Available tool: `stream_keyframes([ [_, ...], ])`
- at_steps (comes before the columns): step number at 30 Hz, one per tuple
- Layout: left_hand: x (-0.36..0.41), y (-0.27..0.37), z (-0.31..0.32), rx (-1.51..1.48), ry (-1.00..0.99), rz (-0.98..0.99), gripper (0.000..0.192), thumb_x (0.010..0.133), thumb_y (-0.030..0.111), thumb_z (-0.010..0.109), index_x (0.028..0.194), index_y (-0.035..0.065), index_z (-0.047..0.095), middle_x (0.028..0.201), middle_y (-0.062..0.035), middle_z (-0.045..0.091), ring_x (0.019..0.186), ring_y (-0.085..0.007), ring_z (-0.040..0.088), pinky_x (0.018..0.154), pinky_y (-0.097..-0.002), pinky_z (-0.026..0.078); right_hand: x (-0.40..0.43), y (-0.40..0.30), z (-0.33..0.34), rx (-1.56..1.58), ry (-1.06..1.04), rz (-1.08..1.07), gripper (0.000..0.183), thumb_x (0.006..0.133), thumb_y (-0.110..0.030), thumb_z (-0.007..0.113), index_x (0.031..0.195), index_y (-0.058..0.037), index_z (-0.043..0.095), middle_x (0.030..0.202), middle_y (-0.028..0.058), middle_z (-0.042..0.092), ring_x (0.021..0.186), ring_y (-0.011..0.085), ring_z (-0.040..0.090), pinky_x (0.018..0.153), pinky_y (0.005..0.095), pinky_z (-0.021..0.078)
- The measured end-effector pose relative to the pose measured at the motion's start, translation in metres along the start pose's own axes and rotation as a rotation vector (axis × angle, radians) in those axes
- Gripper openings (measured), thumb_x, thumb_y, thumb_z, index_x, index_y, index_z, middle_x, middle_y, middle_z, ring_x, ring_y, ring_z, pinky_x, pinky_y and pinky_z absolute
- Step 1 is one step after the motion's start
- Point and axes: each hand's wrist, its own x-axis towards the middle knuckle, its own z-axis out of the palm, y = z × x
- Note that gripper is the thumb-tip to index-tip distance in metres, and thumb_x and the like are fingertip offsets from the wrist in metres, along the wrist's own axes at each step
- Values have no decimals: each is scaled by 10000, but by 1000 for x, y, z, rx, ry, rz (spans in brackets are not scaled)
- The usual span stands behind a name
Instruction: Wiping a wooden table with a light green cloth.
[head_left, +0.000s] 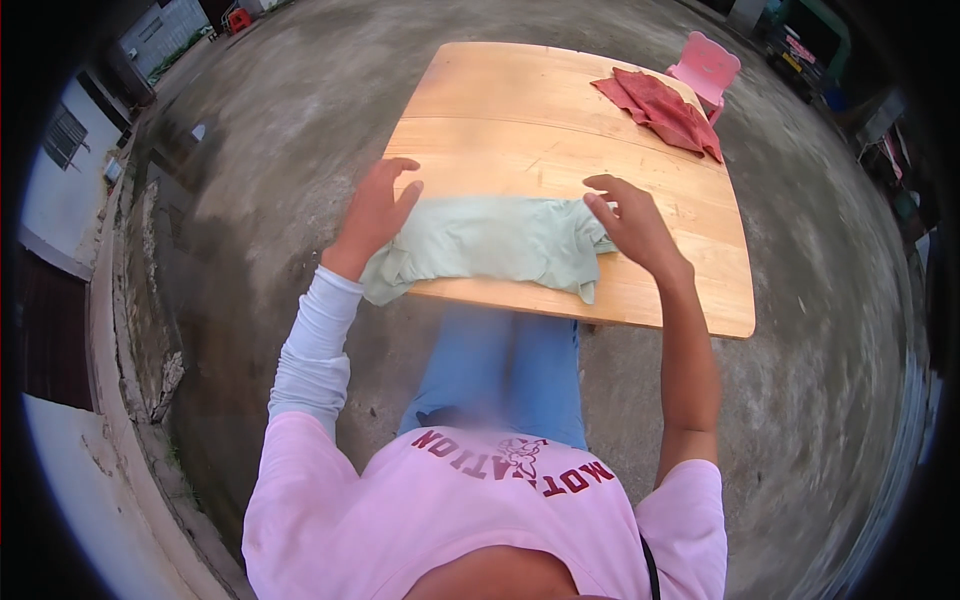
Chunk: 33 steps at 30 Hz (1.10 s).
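Note:
A pale green cloth garment (491, 244) lies bunched in a wide strip along the near edge of a wooden table (517, 150), its left end hanging past the edge. My left hand (379, 214) is over the left end of the garment, fingers apart and curved, with nothing gripped. At the other end, my right hand (630, 221) hovers by the garment's right side, thumb and fingers apart; whether it touches the fabric is hard to tell. A red cloth (660, 109) lies crumpled at the table's far right corner.
A pink plastic chair (705, 64) stands behind the table's far right corner. Concrete ground (817, 375) surrounds the table. At the left run a low broken ledge and a white wall (64, 180). A red stool (239, 20) is far off at the upper left, a vehicle at the upper right.

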Motion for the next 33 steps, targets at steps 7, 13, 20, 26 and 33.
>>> stream_keyframes([
  [7,-58,45,20,221,-322,186,477,930,396,483,1342,158,449,1411,-153,380,1299,-361,350,1057,-538,249,-34,-13,67,-476,-260,-283,492,962,-398,396,1399,-172,376,1495,131,241,1391,329,179,1102,538,150],
  [13,-7,22,44,185,-462,215,551,954,463,383,1441,218,301,1503,-129,234,1377,-346,222,1082,-585,142,15,10,83,-485,-216,-271,519,969,-447,332,1428,-206,330,1517,116,197,1405,330,141,1107,569,82],
  [20,74,-5,83,210,-526,174,572,928,402,424,1455,262,254,1516,-125,205,1388,-347,194,1084,-616,108,92,0,84,-496,-231,-39,560,945,-482,352,1437,-217,305,1523,111,181,1405,328,141,1100,586,100],
  [26,110,-30,118,227,-427,151,585,903,475,431,1439,293,281,1476,-90,286,1357,-314,262,1052,-649,163,127,16,95,-511,-170,34,584,941,-504,326,1454,-231,260,1526,95,182,1408,312,145,1100,584,107],
  [33,100,-10,108,187,-463,150,573,887,415,472,1419,249,338,1470,-88,301,1346,-305,280,1044,-652,177,125,16,89,-539,-258,-35,581,950,-454,323,1457,-179,249,1529,92,184,1402,295,176,1122,518,127],
])
